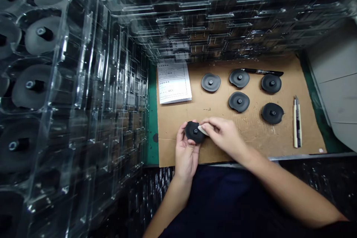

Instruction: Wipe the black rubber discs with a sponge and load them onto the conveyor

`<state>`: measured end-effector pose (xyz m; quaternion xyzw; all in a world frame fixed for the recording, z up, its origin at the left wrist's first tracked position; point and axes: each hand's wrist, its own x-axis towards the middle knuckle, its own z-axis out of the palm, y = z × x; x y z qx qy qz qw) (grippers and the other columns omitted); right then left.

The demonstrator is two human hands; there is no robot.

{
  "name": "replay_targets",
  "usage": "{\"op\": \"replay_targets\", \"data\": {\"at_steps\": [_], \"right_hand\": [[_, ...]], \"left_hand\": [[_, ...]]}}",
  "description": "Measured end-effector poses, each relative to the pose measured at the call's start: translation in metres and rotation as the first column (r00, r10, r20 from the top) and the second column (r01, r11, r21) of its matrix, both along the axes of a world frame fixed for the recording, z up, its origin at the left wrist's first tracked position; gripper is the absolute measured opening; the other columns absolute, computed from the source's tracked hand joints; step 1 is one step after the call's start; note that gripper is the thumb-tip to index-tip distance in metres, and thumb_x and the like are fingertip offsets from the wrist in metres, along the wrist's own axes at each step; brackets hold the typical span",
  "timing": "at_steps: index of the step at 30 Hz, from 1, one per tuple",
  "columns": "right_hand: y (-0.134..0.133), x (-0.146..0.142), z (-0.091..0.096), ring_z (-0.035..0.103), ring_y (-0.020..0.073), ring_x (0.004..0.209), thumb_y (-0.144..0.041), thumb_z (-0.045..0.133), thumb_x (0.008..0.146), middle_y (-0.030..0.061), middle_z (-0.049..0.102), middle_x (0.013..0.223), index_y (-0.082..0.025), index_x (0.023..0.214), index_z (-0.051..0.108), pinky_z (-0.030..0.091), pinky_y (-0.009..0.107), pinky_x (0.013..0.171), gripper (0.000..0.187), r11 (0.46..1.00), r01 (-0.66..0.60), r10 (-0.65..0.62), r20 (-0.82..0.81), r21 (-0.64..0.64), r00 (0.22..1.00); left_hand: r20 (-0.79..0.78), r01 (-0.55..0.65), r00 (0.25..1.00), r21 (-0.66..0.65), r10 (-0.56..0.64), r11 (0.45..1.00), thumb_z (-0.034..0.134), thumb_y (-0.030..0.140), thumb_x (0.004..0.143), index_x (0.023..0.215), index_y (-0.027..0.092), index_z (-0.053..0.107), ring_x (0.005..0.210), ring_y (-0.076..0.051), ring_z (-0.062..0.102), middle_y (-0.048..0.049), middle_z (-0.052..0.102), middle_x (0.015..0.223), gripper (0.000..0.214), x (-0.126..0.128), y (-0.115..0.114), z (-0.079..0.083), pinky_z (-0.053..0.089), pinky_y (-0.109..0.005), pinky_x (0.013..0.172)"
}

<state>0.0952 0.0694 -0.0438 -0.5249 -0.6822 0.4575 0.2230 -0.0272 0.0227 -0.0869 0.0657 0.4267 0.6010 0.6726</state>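
Near the front edge of the cardboard, my left hand [187, 152] is wrapped round a round black part [192, 132] with a short hollow stem in its middle. My right hand [223, 134] pinches a small white piece [203, 130], which looks like a pad or cloth, and holds it against the right side of that part. Most of the white piece is hidden by my fingers. Several like black parts lie stem up further off, among them one black part [211, 82] standing alone and another black part [239, 102] to its right.
Under the parts lies a cardboard sheet [178, 119] on a green surface [152, 119]. A printed paper [174, 81], a black marker [263, 71] and a utility knife [297, 122] rest on it. Stacked clear plastic trays [92, 81] rise at left and back; a grey-white panel [334, 81] stands at right.
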Motion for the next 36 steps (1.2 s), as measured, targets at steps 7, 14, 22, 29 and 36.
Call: {"op": "replay_targets", "data": {"at_steps": [7,14,22,29,36], "right_hand": [[0.005,0.012,-0.005,0.062,0.0117,0.072,-0.018,0.062,0.081,-0.0027,0.071,0.077,-0.023,0.082,0.069,0.045,0.023,0.073,0.009,0.973,-0.225,0.230,-0.123,0.058,0.965],[-0.001,0.010,0.032,0.057,0.0139,0.084,-0.023,0.044,0.092,0.0058,0.065,0.097,-0.016,0.106,0.060,0.045,0.026,0.076,0.022,0.949,0.164,-0.124,-0.157,0.270,0.980],[-0.021,0.019,0.067,0.059,0.0114,0.079,-0.013,0.048,0.088,0.0021,0.065,0.086,-0.017,0.091,0.064,0.047,0.023,0.074,0.017,0.964,-0.113,0.144,-0.117,0.242,0.983],[-0.042,0.031,0.082,0.059,0.0117,0.081,-0.011,0.049,0.087,0.0034,0.066,0.089,-0.015,0.095,0.063,0.047,0.023,0.076,0.017,0.935,-0.110,0.191,-0.218,0.338,0.957],[-0.047,0.042,0.085,0.057,0.0147,0.080,-0.011,0.049,0.086,0.0065,0.065,0.086,-0.011,0.103,0.061,0.046,0.029,0.077,0.021,0.821,0.019,0.125,-0.211,0.570,0.969]], "left_hand": [[0.020,0.053,0.998,0.029,-0.054,0.998,0.067,0.035,0.076,0.122,0.030,0.048,0.112,-0.025,0.057,-0.0091,0.055,0.128,0.050,-0.005,0.005,0.004,0.042,-0.042,0.097],[0.007,0.155,0.988,0.030,-0.155,0.987,0.067,0.033,0.077,0.125,0.024,0.052,0.100,-0.019,0.062,-0.0092,0.062,0.119,0.051,-0.007,0.000,0.025,0.050,-0.028,0.085],[-0.024,0.259,0.965,-0.075,-0.261,0.963,0.073,0.031,0.070,0.115,0.023,0.061,0.096,-0.021,0.064,-0.0054,0.069,0.105,0.047,0.009,-0.016,0.061,0.052,-0.030,0.085],[-0.030,0.320,0.946,-0.082,-0.323,0.944,0.075,0.018,0.067,0.113,0.024,0.062,0.103,-0.020,0.062,-0.0041,0.067,0.112,0.048,0.019,-0.026,0.087,0.050,-0.026,0.088],[-0.071,0.347,0.934,-0.061,-0.351,0.936,0.081,0.023,0.060,0.107,0.022,0.066,0.100,-0.021,0.063,-0.0043,0.070,0.102,0.050,0.025,-0.026,0.101,0.048,-0.028,0.091]]}}
